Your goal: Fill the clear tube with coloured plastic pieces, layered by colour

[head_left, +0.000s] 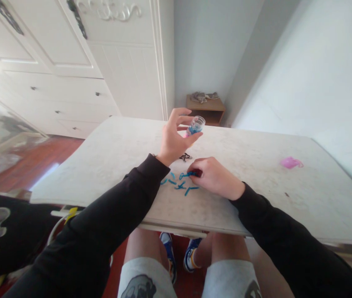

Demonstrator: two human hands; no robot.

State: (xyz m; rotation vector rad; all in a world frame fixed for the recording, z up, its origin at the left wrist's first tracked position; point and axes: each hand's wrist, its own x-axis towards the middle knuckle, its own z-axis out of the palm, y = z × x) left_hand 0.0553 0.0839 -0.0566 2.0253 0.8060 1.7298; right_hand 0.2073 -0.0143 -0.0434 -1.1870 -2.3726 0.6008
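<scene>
My left hand (pixel 176 138) is raised above the white table (pixel 256 165) and grips a small clear bottle (pixel 195 125) with blue contents, tilted toward the right. My right hand (pixel 214 176) rests on the table with its fingers pinched on a small blue piece (pixel 185 175). Several more blue pieces (pixel 180 185) lie scattered on the table just left of that hand. A small dark object (pixel 185 157) lies on the table below the bottle.
A pink object (pixel 290 162) lies on the table at the right. A small wooden shelf (pixel 206 108) with cloth on it stands in the far corner. White cabinets (pixel 70 74) line the left wall. A dark garment (pixel 5 240) lies at my left.
</scene>
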